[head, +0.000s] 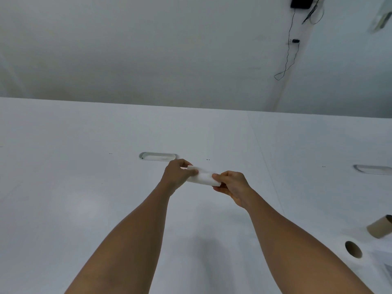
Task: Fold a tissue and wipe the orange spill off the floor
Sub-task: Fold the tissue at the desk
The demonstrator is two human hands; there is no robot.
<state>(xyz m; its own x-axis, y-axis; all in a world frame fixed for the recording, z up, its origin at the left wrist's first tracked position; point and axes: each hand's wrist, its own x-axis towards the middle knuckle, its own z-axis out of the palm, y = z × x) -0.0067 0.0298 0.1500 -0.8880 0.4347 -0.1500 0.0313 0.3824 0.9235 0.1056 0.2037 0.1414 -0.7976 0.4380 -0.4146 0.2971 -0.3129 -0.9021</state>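
A white tissue (204, 177), folded into a narrow strip, is stretched between both hands above the white table (84, 177). My left hand (177, 174) pinches its left end with thumb and fingers. My right hand (231, 185) pinches its right end. Both arms reach forward over the table. No orange spill and no floor show in this view.
A white tissue roll (352, 250) lies at the table's right edge, with a bare cardboard tube (379, 227) beside it. Two oval cable slots (158, 156) (373, 169) are set into the tabletop. A black cable (288, 49) hangs on the wall behind.
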